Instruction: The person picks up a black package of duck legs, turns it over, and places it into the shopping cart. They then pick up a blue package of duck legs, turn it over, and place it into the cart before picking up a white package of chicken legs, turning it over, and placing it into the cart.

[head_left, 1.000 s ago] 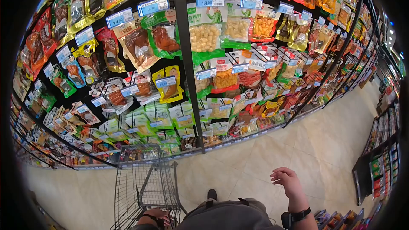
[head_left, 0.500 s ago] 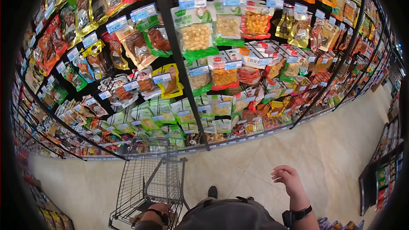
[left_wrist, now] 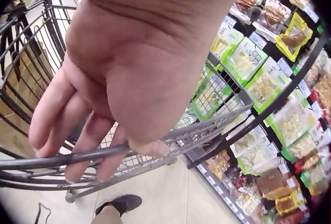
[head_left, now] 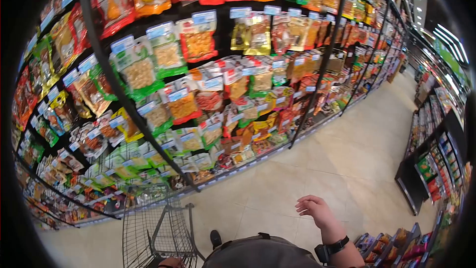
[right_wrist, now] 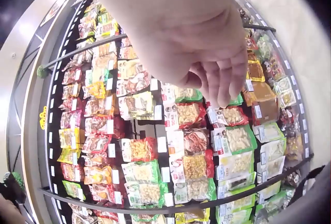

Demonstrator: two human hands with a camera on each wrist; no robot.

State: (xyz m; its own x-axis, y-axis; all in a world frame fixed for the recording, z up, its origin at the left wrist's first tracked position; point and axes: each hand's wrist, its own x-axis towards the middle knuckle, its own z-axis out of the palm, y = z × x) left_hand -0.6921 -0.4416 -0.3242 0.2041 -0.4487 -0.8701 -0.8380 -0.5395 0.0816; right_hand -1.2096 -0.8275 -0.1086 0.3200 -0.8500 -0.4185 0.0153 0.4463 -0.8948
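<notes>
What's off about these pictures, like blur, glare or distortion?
Head view: shelves curve fisheye-style, price tags blur past reading, ceiling lights glare at upper right; left wrist view: black corners, dark post bowed; right wrist view: floor looks washed out at right.

Metal-wire cart (head_left: 157, 228), glossy plastic packets (head_left: 198, 40), smooth floor (head_left: 317, 164)

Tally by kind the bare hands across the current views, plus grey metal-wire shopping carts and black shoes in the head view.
Bare left hand and bare right hand: 2
Grey metal-wire shopping cart: 1
Black shoe: 1
Total: 4
</notes>
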